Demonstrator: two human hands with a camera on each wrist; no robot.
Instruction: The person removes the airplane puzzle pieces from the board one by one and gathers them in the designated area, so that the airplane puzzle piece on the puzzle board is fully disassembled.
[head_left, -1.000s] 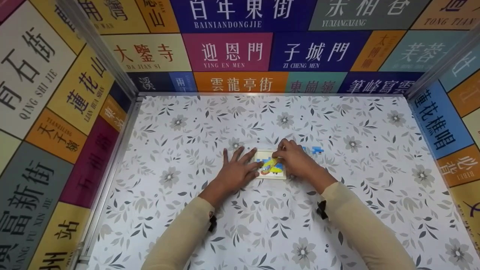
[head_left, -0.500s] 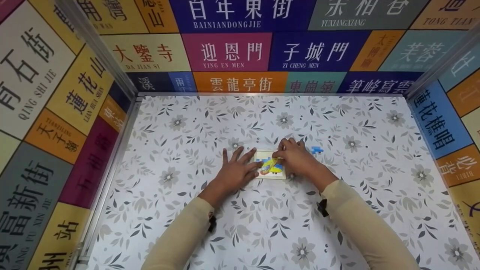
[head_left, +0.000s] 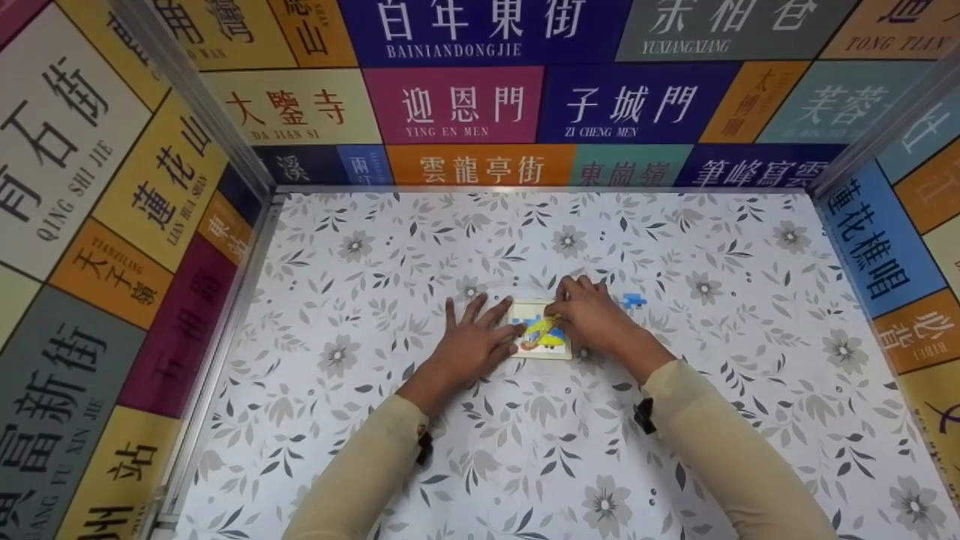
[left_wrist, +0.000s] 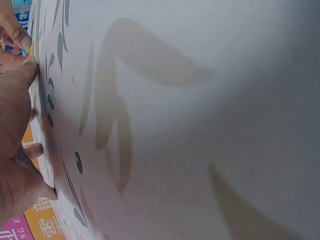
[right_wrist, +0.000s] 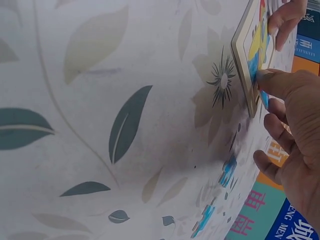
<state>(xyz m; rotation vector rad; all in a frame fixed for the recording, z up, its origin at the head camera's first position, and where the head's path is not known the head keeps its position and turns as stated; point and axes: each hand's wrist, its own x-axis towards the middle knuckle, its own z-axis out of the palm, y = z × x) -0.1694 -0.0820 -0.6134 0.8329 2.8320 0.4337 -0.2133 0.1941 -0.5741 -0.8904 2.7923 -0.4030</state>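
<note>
Left wall: sign-covered panels [head_left: 90, 300], cut off at the frame edge; we read only parts of several signs.
Left sleeve: beige cloth [head_left: 360, 472], running out at the bottom edge.
Left hand: spread over the table [head_left: 390, 277], fingers extended, gripping nothing [head_left: 471, 349]; it touches the board's left side and hides part of that edge. In the left wrist view we see it cut off at the side.
Board: a small cream puzzle board [head_left: 531, 307] lies flat between the hands, about mid-table, well apart from the walls. We make out yellow and blue; the picture is partly covered.
Right hand: thumb and finger closed in a pinch [head_left: 596, 311] at the board's right part.
Held piece: a small puzzle piece [right_wrist: 264, 98], mostly hidden by the fingertips; we cannot tell whether it is seated.
Loose pieces: two blue bits [right_wrist: 227, 172] on the table, apart from the board; we cannot make out their outlines.
Right sleeve: beige cloth [head_left: 735, 450], also cut off below.
Room: broad patterned table toward the back wall [head_left: 465, 105] and right wall [head_left: 892, 247].
</note>
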